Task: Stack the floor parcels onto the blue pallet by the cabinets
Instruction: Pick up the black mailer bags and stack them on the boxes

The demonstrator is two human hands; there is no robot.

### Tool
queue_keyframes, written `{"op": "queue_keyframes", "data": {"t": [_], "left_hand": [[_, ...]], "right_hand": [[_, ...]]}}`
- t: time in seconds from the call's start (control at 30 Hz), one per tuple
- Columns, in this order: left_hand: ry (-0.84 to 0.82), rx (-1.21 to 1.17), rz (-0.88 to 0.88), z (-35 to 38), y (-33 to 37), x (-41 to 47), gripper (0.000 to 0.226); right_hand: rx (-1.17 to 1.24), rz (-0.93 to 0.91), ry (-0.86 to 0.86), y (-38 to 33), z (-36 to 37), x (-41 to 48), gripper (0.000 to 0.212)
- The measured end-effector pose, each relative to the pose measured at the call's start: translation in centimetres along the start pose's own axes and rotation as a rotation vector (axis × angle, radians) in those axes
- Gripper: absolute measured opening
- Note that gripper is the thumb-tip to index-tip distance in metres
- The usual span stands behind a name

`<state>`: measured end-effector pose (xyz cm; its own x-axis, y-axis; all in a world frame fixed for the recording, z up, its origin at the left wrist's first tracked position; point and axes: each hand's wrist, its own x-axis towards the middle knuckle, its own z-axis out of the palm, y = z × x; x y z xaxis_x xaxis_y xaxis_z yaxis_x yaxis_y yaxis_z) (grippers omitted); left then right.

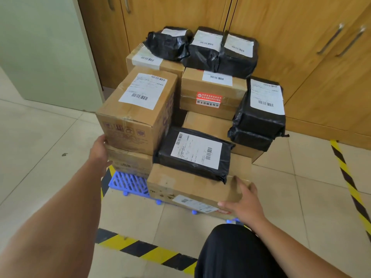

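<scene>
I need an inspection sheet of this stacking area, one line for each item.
Surface: pale tiled floor.
Job's things: blue pallet loaded with cardboard boxes and black-wrapped parcels in layers; flat black parcel lies on front box.
Clutter: nothing seen.
Hands: left hand touches the stack's left side; right hand rests on front box corner.
Cables: nothing seen.
Surroundings: wooden cabinets behind; yellow-black tape on floor; dark-clothed knee in front.

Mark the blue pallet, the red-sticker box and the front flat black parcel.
blue pallet (pixel 128 182): head view, bare grid, front left corner.
red-sticker box (pixel 189 85): head view, cardboard left of the sticker.
flat black parcel (pixel 195 150): head view, on its white label.
</scene>
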<state>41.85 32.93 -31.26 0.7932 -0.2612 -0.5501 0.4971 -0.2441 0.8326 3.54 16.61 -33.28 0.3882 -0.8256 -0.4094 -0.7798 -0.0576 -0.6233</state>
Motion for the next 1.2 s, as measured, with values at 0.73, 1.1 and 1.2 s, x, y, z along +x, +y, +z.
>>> {"op": "queue_keyframes", "data": {"t": [0.73, 1.1, 1.2], "left_hand": [[0.003, -0.115, -0.038, 0.0, -0.8, -0.8, 0.043], [0.034, -0.098, -0.049, 0.7, -0.9, -1.0, 0.046], [0.035, -0.101, -0.052, 0.9, -0.8, -1.0, 0.038]], "right_hand": [[1.174, 0.249, 0.073, -3.6, -8.6, 10.6, 0.039], [1.098, 0.206, 0.11, -2.5, -7.6, 12.4, 0.027], [1.113, 0.215, 0.113, -2.3, -7.6, 12.7, 0.029]]}}
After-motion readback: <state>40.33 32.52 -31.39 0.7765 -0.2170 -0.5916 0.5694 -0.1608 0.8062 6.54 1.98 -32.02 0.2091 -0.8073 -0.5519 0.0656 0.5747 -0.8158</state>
